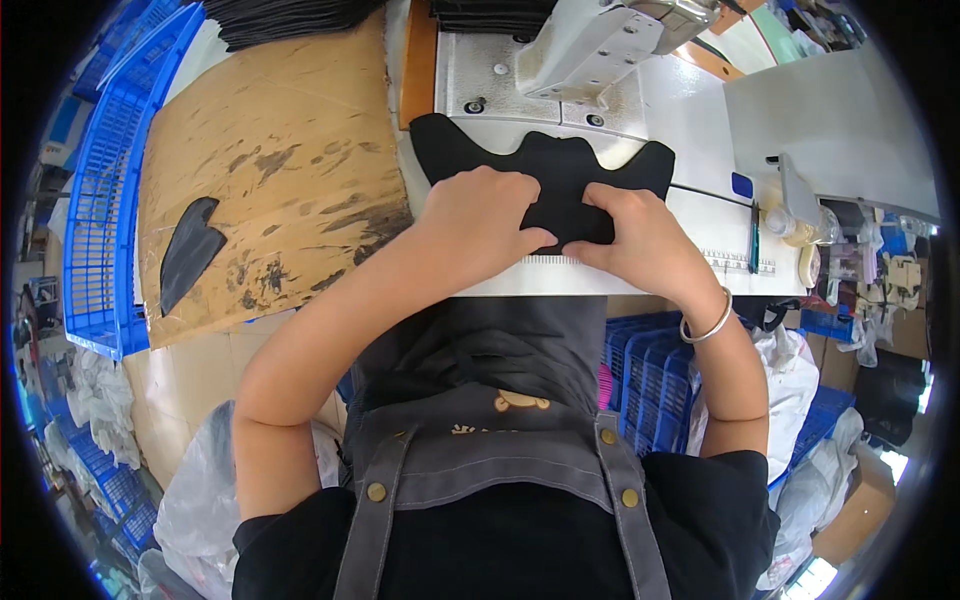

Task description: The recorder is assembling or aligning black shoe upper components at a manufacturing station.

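A black cut fabric piece (558, 165) with curved, wing-like ends lies on the white sewing table (690, 230) in front of me. My left hand (485, 220) grips its near left part, fingers curled on top and thumb at the near edge. On the near right, my right hand (637, 235) holds the same piece in the same way, thumb low and fingers bent. The two thumbs nearly meet at the near edge of the fabric. Just beyond the fabric stands a white sewing machine (585, 55); its needle area cannot be made out.
Left of the table, a stained brown cardboard sheet (300, 100) carries a small black piece (190, 255). A blue plastic crate (100, 240) stands beyond it. Stacked black pieces (290, 18) lie at the back. A ruler strip (740, 262) and a teal pen-like tool (754, 238) are at right.
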